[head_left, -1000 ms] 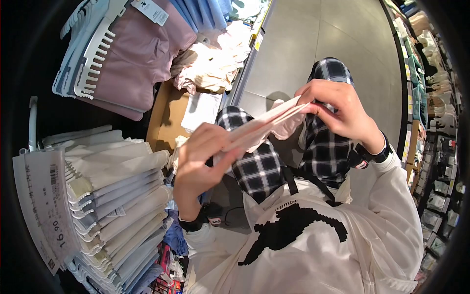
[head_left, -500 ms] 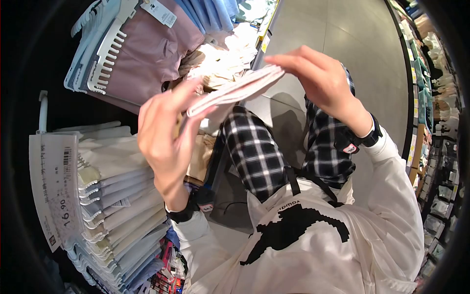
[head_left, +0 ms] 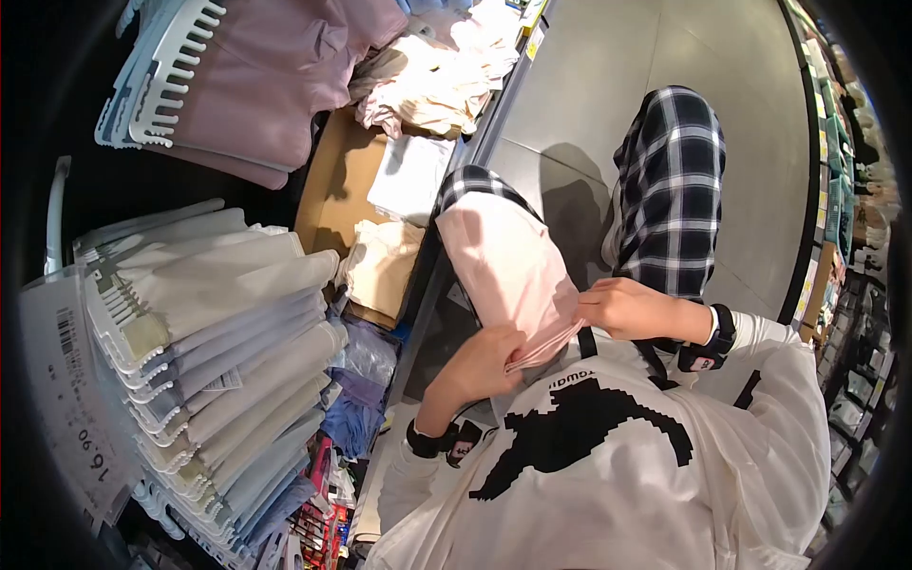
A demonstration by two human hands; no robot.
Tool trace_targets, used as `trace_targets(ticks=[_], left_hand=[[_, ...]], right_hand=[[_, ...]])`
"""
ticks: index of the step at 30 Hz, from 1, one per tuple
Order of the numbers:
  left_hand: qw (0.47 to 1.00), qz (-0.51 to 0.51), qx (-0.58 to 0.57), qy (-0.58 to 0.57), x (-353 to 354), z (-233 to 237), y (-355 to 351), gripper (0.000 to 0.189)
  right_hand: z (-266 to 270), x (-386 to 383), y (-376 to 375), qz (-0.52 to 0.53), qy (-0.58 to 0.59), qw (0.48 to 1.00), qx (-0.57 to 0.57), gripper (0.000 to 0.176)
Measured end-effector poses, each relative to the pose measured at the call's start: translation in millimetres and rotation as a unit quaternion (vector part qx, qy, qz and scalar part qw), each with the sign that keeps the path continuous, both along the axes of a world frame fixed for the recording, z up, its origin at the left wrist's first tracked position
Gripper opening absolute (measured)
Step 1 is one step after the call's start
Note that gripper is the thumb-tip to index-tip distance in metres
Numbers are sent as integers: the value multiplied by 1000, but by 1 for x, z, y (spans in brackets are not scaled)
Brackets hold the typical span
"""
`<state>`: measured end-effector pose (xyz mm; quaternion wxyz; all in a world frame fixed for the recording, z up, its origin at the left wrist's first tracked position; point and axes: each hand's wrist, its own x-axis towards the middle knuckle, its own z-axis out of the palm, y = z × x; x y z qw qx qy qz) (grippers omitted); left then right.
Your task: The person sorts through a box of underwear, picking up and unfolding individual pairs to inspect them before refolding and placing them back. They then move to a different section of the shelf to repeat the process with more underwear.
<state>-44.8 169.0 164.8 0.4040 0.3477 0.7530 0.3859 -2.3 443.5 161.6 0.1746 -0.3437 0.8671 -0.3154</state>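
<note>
A pale pink cloth garment (head_left: 508, 271) is draped over my left thigh, its far end near the knee. My left hand (head_left: 475, 366) pinches the near edge at its left corner. At the right corner of the same edge, my right hand (head_left: 627, 309) has its fingers closed on the fabric. The edge between both hands looks gathered in layers. Black-and-white checked trousers (head_left: 670, 190) show beyond the cloth.
To the left, pale garments (head_left: 256, 304) hang on stacked hangers behind a price sign (head_left: 81, 380). A cardboard box (head_left: 337, 180) on the shelf holds folded white cloth (head_left: 413, 176) and cream cloth (head_left: 385, 266). Further up lies a crumpled pink-beige pile (head_left: 427, 76).
Both hands have come down towards my lap. The pink cloth, folded and held up before, now lies spread over my left thigh. The view has shifted slightly.
</note>
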Motion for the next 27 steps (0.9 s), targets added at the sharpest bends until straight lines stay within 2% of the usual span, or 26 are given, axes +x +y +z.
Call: trace_targets(ticks=[1, 2, 4, 6, 7, 9, 10, 12, 13, 14, 15, 16, 17, 18, 19, 20, 23, 24, 26, 27], left_hand=[[1000, 2, -1, -2, 12, -16, -3, 19], [999, -11, 18, -40, 25, -42, -9, 18], [996, -24, 37, -80, 28, -50, -10, 18], [963, -4, 45, -264, 24, -49, -15, 27], [963, -4, 45, -265, 22, -49, -19, 27], [911, 189, 157, -331, 19, -53, -29, 36], [911, 189, 158, -331, 17, -68, -36, 36], [773, 392, 213, -451, 12, -106, -47, 29], [774, 392, 214, -450, 6, -104, -42, 29], [753, 463, 240, -402, -1, -101, -35, 26], [725, 531, 264, -351, -4, -99, -29, 23], [725, 530, 265, -350, -5, -99, -23, 23], [707, 589, 250, -300, -5, -100, -17, 21], [684, 645, 234, -247, -4, -102, -10, 19], [687, 661, 212, -215, -1, -112, -7, 22], [685, 664, 212, -212, 1, -122, -5, 22], [748, 655, 84, -63, 8, -159, -6, 33], [746, 658, 84, -63, 8, -159, -6, 33], [767, 626, 0, 142, 11, -159, -2, 42], [729, 659, -46, 177, 14, -156, 2, 48]], right_hand=[[-1, 1, 0, 8, -92, 996, -19, 19], [-1, 0, 0, 9, -94, 995, -19, 19], [-1, -5, 1, -8, -215, 974, -63, 14], [-13, -7, 0, -39, -242, 965, -96, 16], [-19, -9, 0, -69, -267, 952, -130, 18], [-30, -19, -7, -132, -301, 928, -176, 21], [-37, -26, -12, -174, -325, 906, -207, 22], [-51, -42, -27, -264, -332, 891, -162, 28], [-62, -48, -37, -287, -284, 892, -204, 31], [-70, -55, -47, -287, -283, 892, -204, 31], [-75, -62, -57, -314, -213, 909, -171, 32], [-80, -69, -65, -338, -141, 920, -137, 33], [-84, -75, -72, -336, -139, 921, -138, 33], [-89, -81, -79, -332, -77, 936, -86, 32], [-94, -85, -84, -326, -14, 945, -33, 31], [-99, -86, -87, -321, -15, 946, -36, 31], [-112, -86, -88, -341, -3, 939, 42, 39], [-109, -86, -88, -337, -3, 940, 42, 39], [-102, -84, -84, -355, -9, 931, 89, 39], [-100, -82, -81, -383, -2, 921, 66, 40]])
